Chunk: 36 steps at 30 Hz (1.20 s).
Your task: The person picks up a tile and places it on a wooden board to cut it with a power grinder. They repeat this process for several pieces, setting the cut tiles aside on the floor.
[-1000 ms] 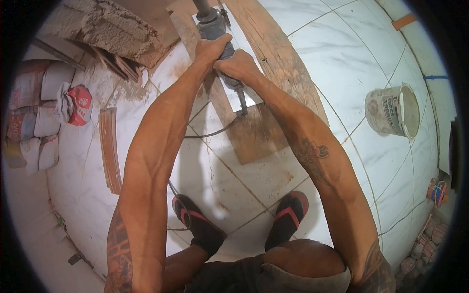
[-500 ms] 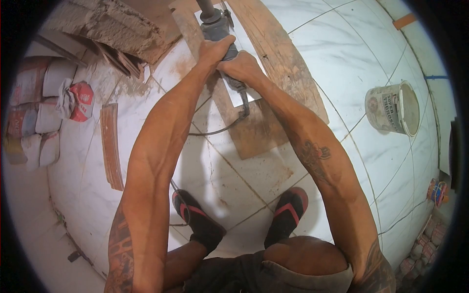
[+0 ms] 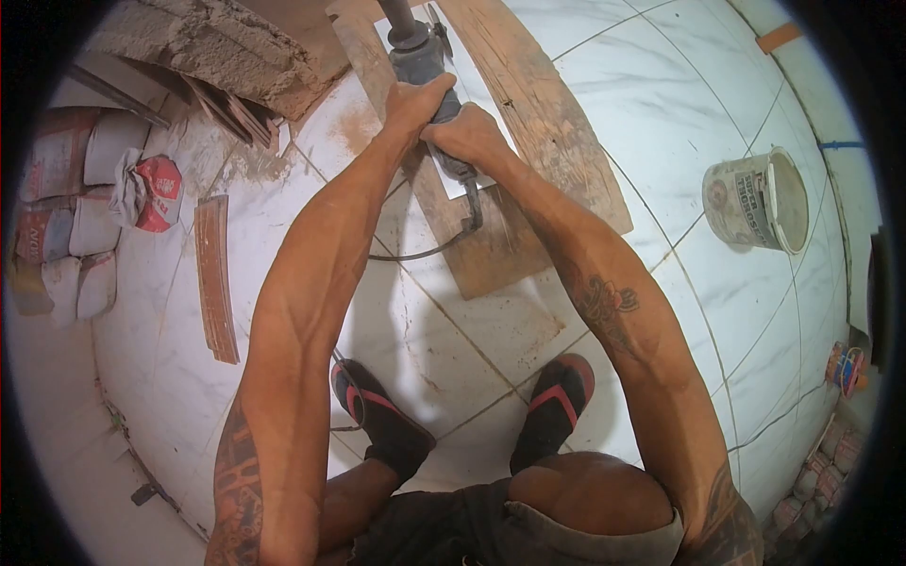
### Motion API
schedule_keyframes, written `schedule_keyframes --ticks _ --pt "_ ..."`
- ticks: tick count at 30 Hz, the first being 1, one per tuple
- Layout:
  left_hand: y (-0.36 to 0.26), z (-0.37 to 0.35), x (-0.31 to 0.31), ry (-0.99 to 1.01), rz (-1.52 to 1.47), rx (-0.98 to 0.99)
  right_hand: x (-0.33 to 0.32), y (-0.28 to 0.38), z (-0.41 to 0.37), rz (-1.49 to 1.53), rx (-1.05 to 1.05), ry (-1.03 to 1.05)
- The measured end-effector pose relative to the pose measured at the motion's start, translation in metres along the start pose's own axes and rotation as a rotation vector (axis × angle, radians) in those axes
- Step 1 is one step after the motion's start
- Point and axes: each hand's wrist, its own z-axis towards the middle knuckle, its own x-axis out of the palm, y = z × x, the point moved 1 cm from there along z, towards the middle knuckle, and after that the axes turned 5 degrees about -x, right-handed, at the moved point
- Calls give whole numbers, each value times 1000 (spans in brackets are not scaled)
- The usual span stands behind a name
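Both my hands are closed around the body of a dark angle grinder (image 3: pixel 418 62) at the top middle of the view. My left hand (image 3: pixel 415 104) grips it from the left side. Slightly lower, my right hand (image 3: pixel 469 134) wraps the rear part of the body. The grinder lies over a white tile strip (image 3: pixel 450 181), which rests on worn wooden boards (image 3: pixel 557 141) on the floor. From the tool's back end a black power cord (image 3: pixel 469 219) curves left and passes beneath my left arm.
A white bucket (image 3: pixel 741 203) lies tipped over on the right. Stacked bags (image 3: pixel 61 156) and a red-and-white bag (image 3: pixel 159 193) are at left, near a brown strip (image 3: pixel 216 278). A rough, mortar-crusted block (image 3: pixel 208 52) stands upper left. The cord loops by my left slipper (image 3: pixel 363 391).
Almost nothing differs. The whole view has shifted very slightly, and both hands keep their hold on the angle grinder over the tile.
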Motion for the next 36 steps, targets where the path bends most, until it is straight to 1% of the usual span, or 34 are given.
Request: schedule_keyframes --ticks 3,15,27,30,36 --pt "-1 -8 1 1 -37 28 1 -4 -2 4 -13 -1" --pt "0 -26 5 7 -68 -6 3 -10 -13 4 9 16" --pt "-8 -51 2 19 -1 -13 6 -18 -25 5 14 26" --pt "-2 -48 5 16 -14 -14 6 -18 -27 18 33 40" --pt "1 -58 7 20 -63 38 8 -24 -34 12 37 32"
